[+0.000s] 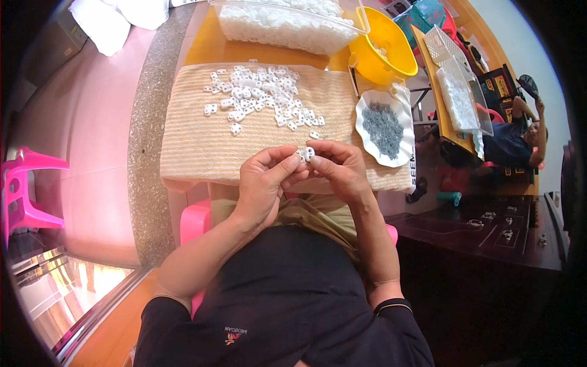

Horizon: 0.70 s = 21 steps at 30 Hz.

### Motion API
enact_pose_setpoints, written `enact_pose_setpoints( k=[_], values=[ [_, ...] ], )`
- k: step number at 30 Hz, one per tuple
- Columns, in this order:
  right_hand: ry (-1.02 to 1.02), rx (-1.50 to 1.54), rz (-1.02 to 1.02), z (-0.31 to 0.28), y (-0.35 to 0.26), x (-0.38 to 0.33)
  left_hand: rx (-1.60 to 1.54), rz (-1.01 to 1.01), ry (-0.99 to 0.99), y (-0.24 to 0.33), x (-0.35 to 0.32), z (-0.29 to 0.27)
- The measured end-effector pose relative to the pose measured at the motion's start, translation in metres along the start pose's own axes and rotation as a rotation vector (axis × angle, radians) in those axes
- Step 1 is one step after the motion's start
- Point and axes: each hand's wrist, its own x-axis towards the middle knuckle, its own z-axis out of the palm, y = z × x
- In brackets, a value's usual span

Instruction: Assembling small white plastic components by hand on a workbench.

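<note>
In front of my body, both hands meet over the near edge of the cloth-covered table. My left hand (267, 177) pinches a small white plastic piece (309, 153) between thumb and fingertips. From the other side my right hand (344, 172) grips the same piece, its thumb and forefinger closed on it. Fingers partly cover it, so I cannot tell whether it is one part or two joined. Beyond the hands, a loose heap of similar white plastic pieces (260, 88) lies on the striped beige cloth (189, 134). To the right, a white scalloped dish (362, 131) holds many tiny dark grey pieces (383, 129).
At the table's far side stands a clear plastic bin (293, 44) full of white pieces. Beside it sits a yellow basin (373, 64). A pink stool (30, 189) is at far left. On the right, a person (516, 144) sits by another table with a white basket (443, 46).
</note>
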Motion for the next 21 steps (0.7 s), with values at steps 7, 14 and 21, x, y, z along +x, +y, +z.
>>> enact_pose_setpoints(
  k=[7, 14, 21],
  values=[
    [0.005, -0.009, -0.001, -0.011, 0.005, -0.004, 0.090, -0.003, -0.035, -0.005, 0.001, -0.001],
    [0.013, 0.000, 0.003, -0.016, 0.009, -0.005, 0.144, -0.023, -0.033, -0.005, 0.002, 0.000],
    [0.004, 0.021, 0.002, -0.018, 0.012, -0.005, 0.179, -0.049, -0.065, -0.005, 0.004, -0.003]
  ],
)
